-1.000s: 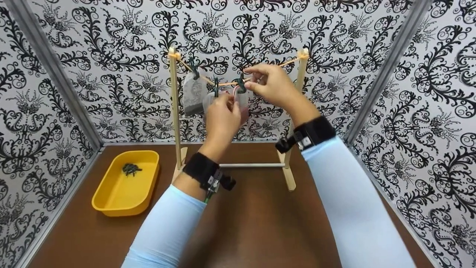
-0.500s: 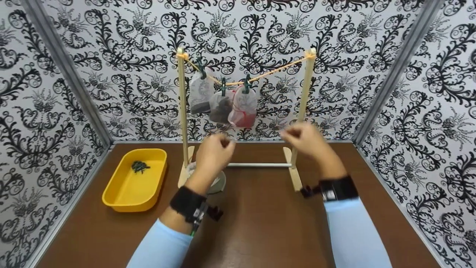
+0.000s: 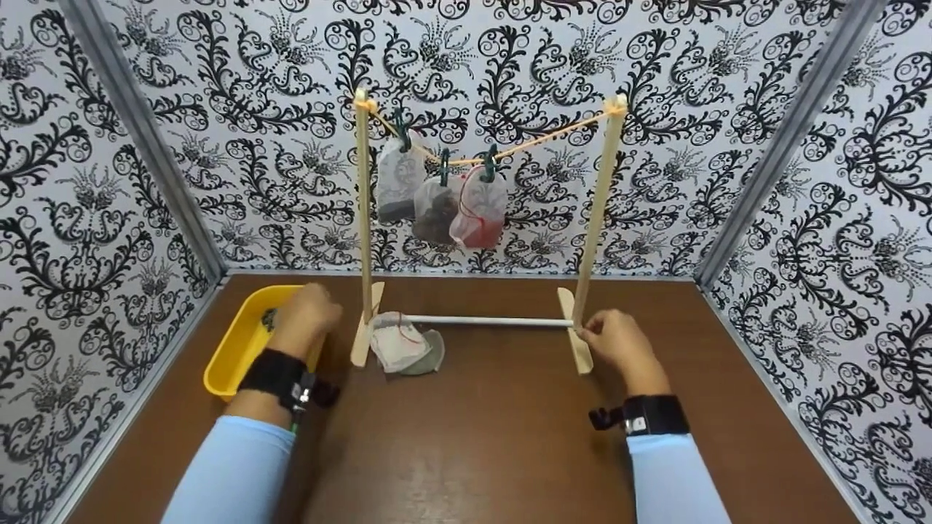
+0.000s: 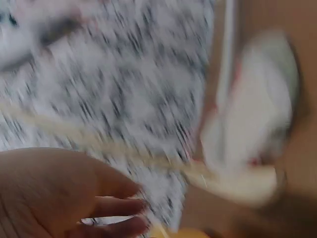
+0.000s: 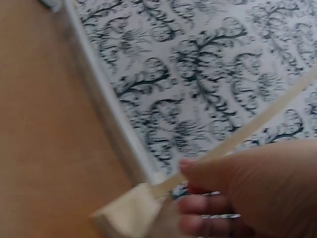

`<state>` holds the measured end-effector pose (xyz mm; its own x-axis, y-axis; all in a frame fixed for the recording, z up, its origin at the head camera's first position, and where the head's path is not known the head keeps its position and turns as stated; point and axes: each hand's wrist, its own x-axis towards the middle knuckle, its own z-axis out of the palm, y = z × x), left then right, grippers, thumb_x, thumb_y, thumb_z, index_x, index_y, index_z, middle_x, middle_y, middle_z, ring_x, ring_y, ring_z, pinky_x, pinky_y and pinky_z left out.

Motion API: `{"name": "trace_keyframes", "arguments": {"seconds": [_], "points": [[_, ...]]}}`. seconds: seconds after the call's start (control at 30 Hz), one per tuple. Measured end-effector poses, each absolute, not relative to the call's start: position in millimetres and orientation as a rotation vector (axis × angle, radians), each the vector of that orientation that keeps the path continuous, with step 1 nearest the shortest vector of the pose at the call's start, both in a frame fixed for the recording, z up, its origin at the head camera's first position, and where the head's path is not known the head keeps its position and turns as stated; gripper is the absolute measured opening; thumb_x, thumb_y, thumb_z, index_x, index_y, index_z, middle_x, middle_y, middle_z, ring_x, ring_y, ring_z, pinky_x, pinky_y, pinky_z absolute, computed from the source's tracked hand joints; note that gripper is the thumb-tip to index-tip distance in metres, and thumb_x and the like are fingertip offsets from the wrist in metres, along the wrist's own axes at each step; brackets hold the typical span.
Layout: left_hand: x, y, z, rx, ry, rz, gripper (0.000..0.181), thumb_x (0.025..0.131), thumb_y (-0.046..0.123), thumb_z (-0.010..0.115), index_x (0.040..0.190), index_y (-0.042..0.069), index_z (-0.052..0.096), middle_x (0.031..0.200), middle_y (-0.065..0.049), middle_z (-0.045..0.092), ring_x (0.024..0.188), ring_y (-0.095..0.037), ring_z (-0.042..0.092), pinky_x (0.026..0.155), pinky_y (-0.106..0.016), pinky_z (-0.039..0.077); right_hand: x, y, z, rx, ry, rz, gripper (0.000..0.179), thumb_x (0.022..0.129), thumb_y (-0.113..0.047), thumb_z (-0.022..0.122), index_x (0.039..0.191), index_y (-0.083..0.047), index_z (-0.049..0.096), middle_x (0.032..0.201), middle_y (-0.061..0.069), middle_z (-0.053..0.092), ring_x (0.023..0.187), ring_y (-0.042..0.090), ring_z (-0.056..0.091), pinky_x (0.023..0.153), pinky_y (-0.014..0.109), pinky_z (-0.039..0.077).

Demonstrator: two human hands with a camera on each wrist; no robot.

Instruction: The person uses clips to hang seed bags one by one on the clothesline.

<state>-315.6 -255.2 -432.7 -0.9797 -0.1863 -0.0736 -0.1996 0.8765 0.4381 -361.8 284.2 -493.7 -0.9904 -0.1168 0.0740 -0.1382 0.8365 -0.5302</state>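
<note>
My left hand (image 3: 302, 316) is over the yellow tray (image 3: 218, 375), its fingers pointing down towards a small heap of dark green clips (image 3: 269, 319), partly hidden by the hand. In the left wrist view, its fingers (image 4: 121, 206) are loosely bent with nothing seen between them. My right hand (image 3: 619, 342) is beside the foot of the right wooden post (image 3: 598, 218), thumb and fingers apart and fingertips right by the post in the right wrist view. Three sheer pouches, including a red-filled pouch (image 3: 480, 229), hang from an orange cord (image 3: 557, 136) by green clothespins (image 3: 488, 164).
Pale pouches (image 3: 399, 348), one with a red string, lie overlapping on the brown table (image 3: 480, 437) by the left foot (image 3: 360, 342) of the stand. A white rod (image 3: 488, 320) joins the two posts low down. Patterned walls (image 3: 823, 240) enclose the back and sides.
Both hands have come down from the hanging red-filled pouch and moved apart. The left went to the yellow tray, the right to the right post's foot. The pouch stays clipped on the cord.
</note>
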Motion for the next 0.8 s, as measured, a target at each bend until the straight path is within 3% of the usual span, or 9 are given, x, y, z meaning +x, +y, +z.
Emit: {"name": "trace_keyframes", "arguments": {"seconds": [0.07,0.13,0.23,0.33,0.47,0.63,0.7,0.8], "points": [[-324,-267,-441,-0.392,3.019,0.665,0.051,0.099,0.02,0.059,0.141,-0.008,0.066,0.145,-0.037,0.064,0.122,-0.049,0.067,0.097,-0.062,0.062,-361,287,-502,0.133,-2.967,0.848,0.026,0.106,-0.028,0.078,0.104,-0.002,0.082,0.107,0.02,0.083,0.101,0.041,0.077,0.097,0.062,0.062],[-330,-274,-451,-0.445,3.002,0.641,0.06,0.098,0.017,0.057,0.153,-0.009,0.059,0.156,-0.039,0.056,0.134,-0.053,0.061,0.105,-0.064,0.06,-359,289,-508,0.075,-2.977,0.825,0.023,0.104,-0.024,0.079,0.104,-0.002,0.081,0.108,0.021,0.082,0.099,0.04,0.076,0.093,0.06,0.062],[-335,-283,-467,-0.501,2.944,0.672,0.063,0.098,0.013,0.059,0.156,-0.01,0.054,0.16,-0.041,0.048,0.141,-0.058,0.052,0.115,-0.065,0.055,-358,292,-515,0.063,-3.019,0.808,0.015,0.1,-0.017,0.079,0.102,-0.002,0.08,0.105,0.02,0.081,0.093,0.037,0.074,0.086,0.055,0.063],[-335,-294,-482,-0.524,2.891,0.688,0.053,0.101,0.011,0.057,0.148,-0.014,0.056,0.157,-0.042,0.046,0.141,-0.062,0.047,0.119,-0.069,0.05,-358,291,-519,0.096,-3.038,0.833,0.009,0.098,-0.013,0.08,0.098,-0.004,0.079,0.1,0.016,0.08,0.088,0.031,0.073,0.081,0.048,0.064],[-331,-311,-493,-0.475,2.879,0.627,0.057,0.107,0.008,0.05,0.157,-0.019,0.043,0.16,-0.047,0.037,0.143,-0.067,0.042,0.124,-0.074,0.043,-358,288,-519,0.173,-2.994,0.903,0.009,0.098,-0.011,0.081,0.091,-0.005,0.078,0.09,0.011,0.079,0.082,0.027,0.071,0.076,0.042,0.061],[-330,-330,-496,-0.491,2.904,0.596,0.049,0.109,0.006,0.056,0.151,-0.019,0.052,0.157,-0.049,0.045,0.144,-0.067,0.045,0.127,-0.073,0.041,-362,289,-526,0.23,-2.982,0.946,0.01,0.099,-0.01,0.08,0.09,-0.006,0.077,0.085,0.008,0.077,0.078,0.024,0.068,0.072,0.038,0.058],[-333,-335,-497,-0.523,2.88,0.61,0.044,0.108,0.007,0.062,0.146,-0.016,0.059,0.153,-0.045,0.053,0.139,-0.062,0.053,0.121,-0.07,0.049,-363,288,-527,0.199,-2.994,0.948,0.009,0.1,-0.01,0.08,0.092,-0.005,0.077,0.088,0.009,0.077,0.08,0.024,0.069,0.073,0.037,0.059],[-335,-343,-498,-0.541,2.844,0.615,0.039,0.103,0.007,0.072,0.135,-0.015,0.065,0.137,-0.038,0.064,0.118,-0.051,0.063,0.104,-0.061,0.06,-361,283,-522,0.134,-3.024,0.954,0.009,0.102,-0.009,0.079,0.096,-0.002,0.078,0.092,0.012,0.078,0.085,0.027,0.07,0.075,0.038,0.059]]}}
